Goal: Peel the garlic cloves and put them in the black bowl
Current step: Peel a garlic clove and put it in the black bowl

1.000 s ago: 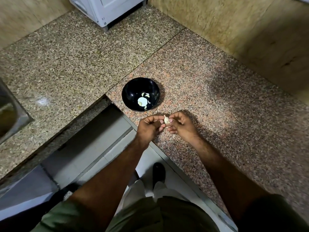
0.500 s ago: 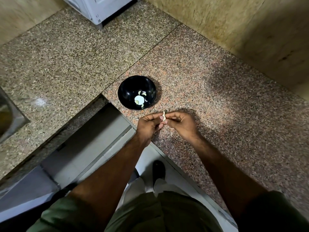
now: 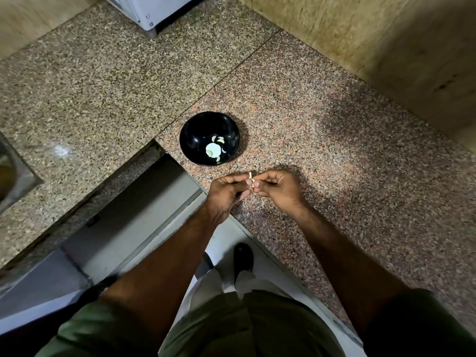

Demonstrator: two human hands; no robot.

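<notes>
A black bowl [image 3: 190, 132] stands on the granite counter near its inner corner, with several pale peeled garlic cloves [image 3: 217, 148] at its bottom. Just in front of the bowl my left hand [image 3: 226, 193] and my right hand [image 3: 279, 189] meet fingertip to fingertip over the counter edge. Between them they pinch a small pale garlic clove [image 3: 252, 179], mostly hidden by the fingers, with a sliver of skin sticking up.
The speckled granite counter [image 3: 347, 163] forms an L, with a gap of floor below my arms. A steel sink [image 3: 13, 176] edge shows at the left, a white appliance [image 3: 152, 11] at the back, and tiled wall [image 3: 386, 47] at the right.
The clove has turned edge-on between my fingertips and now shows far less than a second ago. My hands stay together in front of the bowl; the view has shifted slightly.
</notes>
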